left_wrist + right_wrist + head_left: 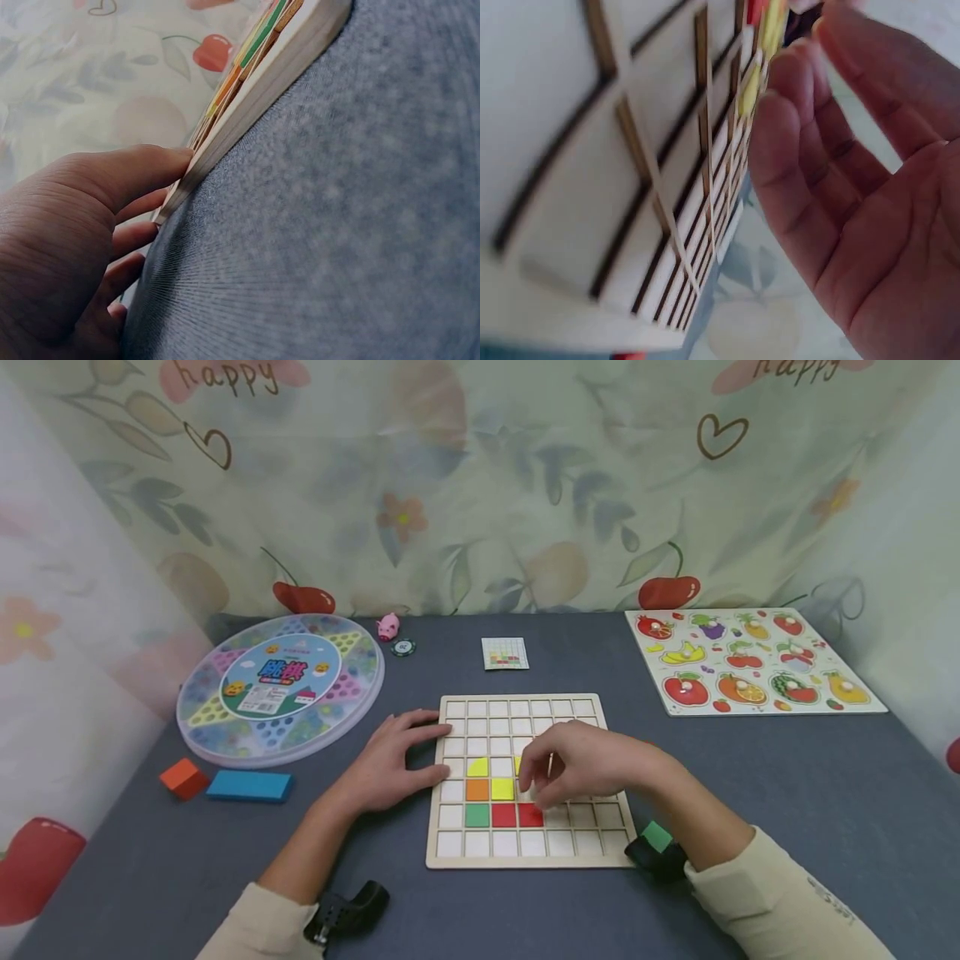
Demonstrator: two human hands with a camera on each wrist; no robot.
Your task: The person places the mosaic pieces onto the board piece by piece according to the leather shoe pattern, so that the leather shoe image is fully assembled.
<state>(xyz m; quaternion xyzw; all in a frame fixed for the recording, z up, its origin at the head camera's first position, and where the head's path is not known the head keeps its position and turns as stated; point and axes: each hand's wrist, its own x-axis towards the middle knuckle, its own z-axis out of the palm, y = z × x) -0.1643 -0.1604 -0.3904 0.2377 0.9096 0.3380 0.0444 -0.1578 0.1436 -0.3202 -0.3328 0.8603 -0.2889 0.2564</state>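
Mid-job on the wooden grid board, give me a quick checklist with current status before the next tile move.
1. Board steadied: ok. The left hand rests with straight fingers against the left edge of the wooden grid board.
2. Right hand over the work area: ok, it hovers above the board's middle cells.
3. Tile held in the right hand: cannot tell; the fingers hide what is under them.
4. Placed tiles seated: ok for those visible, the orange tile, green tile and red tiles sit inside their cells.
5. Pattern card readable: ok, it lies uncovered behind the board.
6. Spare blocks clear of the board: ok, the blue block lies far left.
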